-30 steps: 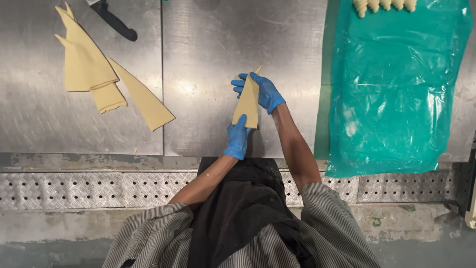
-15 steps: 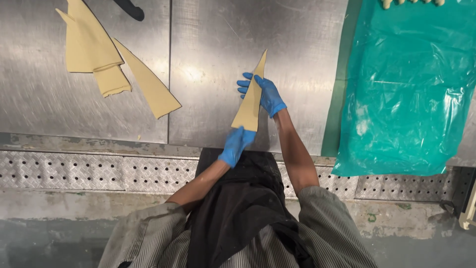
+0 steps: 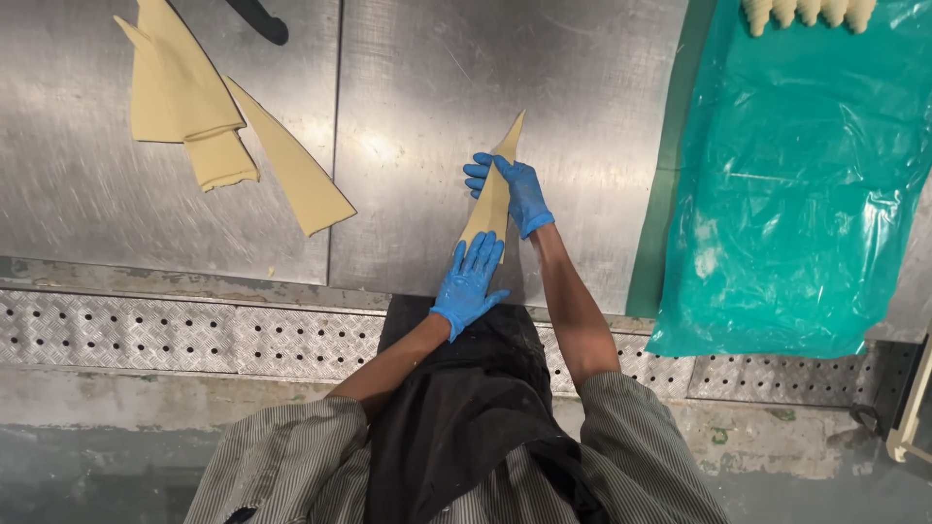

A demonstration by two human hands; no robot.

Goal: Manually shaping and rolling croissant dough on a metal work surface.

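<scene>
A long pale-yellow dough triangle (image 3: 494,189) lies on the steel table (image 3: 437,87), tip pointing away from me. My left hand (image 3: 469,283), in a blue glove, presses flat on its wide near end. My right hand (image 3: 512,192), also gloved in blue, grips the strip higher up, around its middle, with the thin tip sticking out beyond the fingers.
Several more dough triangles (image 3: 214,126) lie piled at the far left, with a black knife handle (image 3: 260,19) beyond them. A teal plastic sheet (image 3: 796,184) covers the right side, with rolled dough pieces (image 3: 806,12) at its far edge. A perforated metal ledge (image 3: 194,335) runs along the near side.
The dough triangle has been stretched longer and laid flatter. My left hand has shifted from pinching its base to pressing flat on it.
</scene>
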